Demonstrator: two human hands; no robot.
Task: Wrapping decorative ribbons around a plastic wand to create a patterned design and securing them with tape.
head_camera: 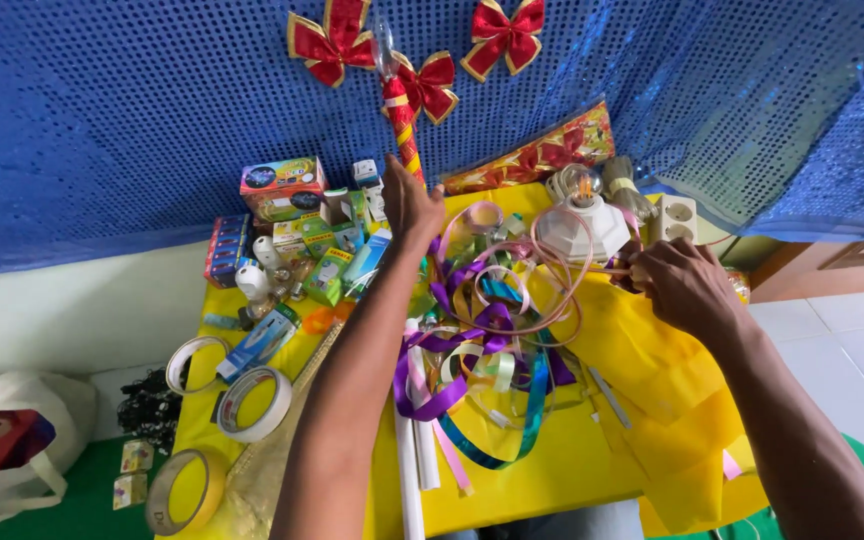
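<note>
Two arms of mine stretch out over the yellow table (pixel 552 480). My left arm runs straight ahead, nearly fully extended, and my left hand (pixel 410 205) wraps its fingers round the lower end of a red-and-gold wrapped stick (pixel 402 120) that stands almost upright against the blue sequin backdrop (pixel 132 110), a clear bulb at its top. My right arm comes in from the lower right, bent at the elbow, wrist turned inward. My right hand (pixel 680 285) is curled, knuckles up, fingertips pinching a thin pink cord (pixel 562 262) that loops in wide rings across the table toward a white octagonal lamp base (pixel 584 228) with a lit bulb. A white wall socket (pixel 676 218) lies just beyond that hand. Between my arms sits a tangle of purple, green, blue and pink ribbons (pixel 482 350). Small bulb boxes (pixel 312 245) cluster to the left of my left arm, and tape rolls (pixel 250 403) lie nearer the table's left edge.
</note>
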